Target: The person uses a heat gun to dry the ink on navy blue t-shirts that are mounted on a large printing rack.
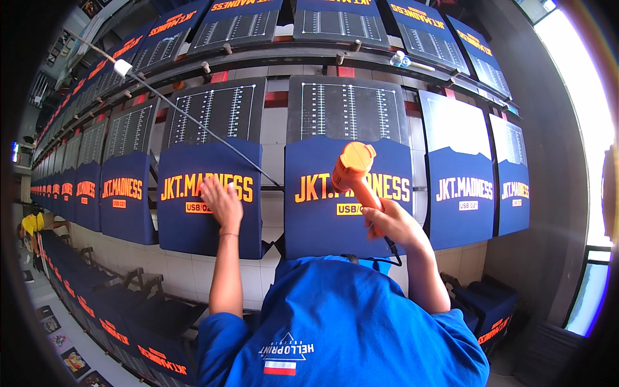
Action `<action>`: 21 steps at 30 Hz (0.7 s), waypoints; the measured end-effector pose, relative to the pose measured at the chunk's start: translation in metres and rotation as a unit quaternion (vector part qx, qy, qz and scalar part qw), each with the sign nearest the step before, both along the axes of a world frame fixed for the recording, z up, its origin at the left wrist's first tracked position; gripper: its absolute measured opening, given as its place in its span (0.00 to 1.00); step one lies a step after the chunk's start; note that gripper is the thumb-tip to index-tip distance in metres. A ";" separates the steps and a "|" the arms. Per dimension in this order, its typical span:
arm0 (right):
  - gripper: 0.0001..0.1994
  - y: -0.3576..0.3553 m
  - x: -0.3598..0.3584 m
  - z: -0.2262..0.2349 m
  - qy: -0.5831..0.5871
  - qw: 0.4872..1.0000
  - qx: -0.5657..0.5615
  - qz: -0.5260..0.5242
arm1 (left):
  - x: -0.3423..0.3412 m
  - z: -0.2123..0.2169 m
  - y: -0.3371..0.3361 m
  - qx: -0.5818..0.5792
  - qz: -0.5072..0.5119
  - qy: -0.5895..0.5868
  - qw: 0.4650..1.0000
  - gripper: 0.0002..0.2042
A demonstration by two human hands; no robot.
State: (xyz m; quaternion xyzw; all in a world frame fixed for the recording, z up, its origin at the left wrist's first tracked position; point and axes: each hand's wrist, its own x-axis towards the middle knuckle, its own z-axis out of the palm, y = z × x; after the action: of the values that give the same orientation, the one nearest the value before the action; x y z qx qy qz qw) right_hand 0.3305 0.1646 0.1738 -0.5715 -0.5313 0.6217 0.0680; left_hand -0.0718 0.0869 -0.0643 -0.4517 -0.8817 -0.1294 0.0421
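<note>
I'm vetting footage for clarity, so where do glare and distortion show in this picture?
Head view: the tall bright opening at right is blown out to white, with rainbow fringing at the rim; head view: the long dark metal rail bows from fisheye distortion; head view: the orange gun-shaped tool in the right hand looks reasonably sharp.

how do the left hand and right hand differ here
The left hand is empty and opened out over a navy shirt; the right hand grips an orange handheld dryer. The left wrist wears a thin band; none shows on the right wrist. Both hands are bare.
</note>
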 end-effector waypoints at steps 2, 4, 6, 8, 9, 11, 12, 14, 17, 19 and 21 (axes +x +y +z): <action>0.17 0.008 -0.005 0.000 0.004 1.000 -0.015 -0.007 | -0.045 -0.013 -0.035 -0.020 0.075 0.011 0.997 0.32; 0.18 0.012 -0.008 -0.003 -0.019 1.000 0.007 0.006 | -0.077 -0.014 -0.057 -0.045 0.156 -0.005 0.987 0.33; 0.19 0.017 -0.011 -0.001 -0.023 1.000 0.016 0.009 | -0.105 -0.020 -0.082 -0.041 0.229 -0.020 0.972 0.34; 0.18 0.022 -0.013 0.002 -0.015 1.000 0.013 -0.015 | -0.105 -0.018 -0.079 -0.047 0.252 -0.035 0.966 0.34; 0.18 0.023 -0.016 0.001 -0.012 1.000 0.020 -0.018 | -0.104 -0.016 -0.078 -0.044 0.256 -0.036 0.965 0.34; 0.18 0.025 -0.018 -0.002 -0.006 0.999 0.035 -0.024 | -0.099 -0.016 -0.069 -0.055 0.241 -0.033 0.969 0.34; 0.18 0.026 -0.018 -0.001 -0.009 0.999 0.030 -0.024 | -0.096 -0.017 -0.064 -0.060 0.235 -0.031 0.970 0.34; 0.18 0.026 -0.019 0.000 -0.014 0.999 0.022 -0.024 | -0.087 -0.018 -0.052 -0.054 0.204 -0.023 0.977 0.33; 0.18 0.019 -0.017 0.004 -0.024 0.998 0.028 -0.043 | -0.072 -0.020 -0.038 -0.067 0.161 -0.001 0.985 0.33; 0.18 0.015 -0.010 0.006 -0.026 0.999 0.014 -0.026 | -0.057 -0.019 -0.031 -0.048 0.139 0.004 0.989 0.32; 0.18 0.010 -0.001 0.005 -0.027 0.999 -0.002 -0.018 | -0.038 -0.012 -0.025 -0.060 0.123 -0.017 0.990 0.32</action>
State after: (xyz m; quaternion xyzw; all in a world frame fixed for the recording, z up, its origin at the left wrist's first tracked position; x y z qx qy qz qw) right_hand 0.3294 0.1742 0.1787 -0.5979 -0.5212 0.6057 0.0631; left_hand -0.1094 0.0623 -0.0766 -0.3391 -0.9374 -0.0775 0.0156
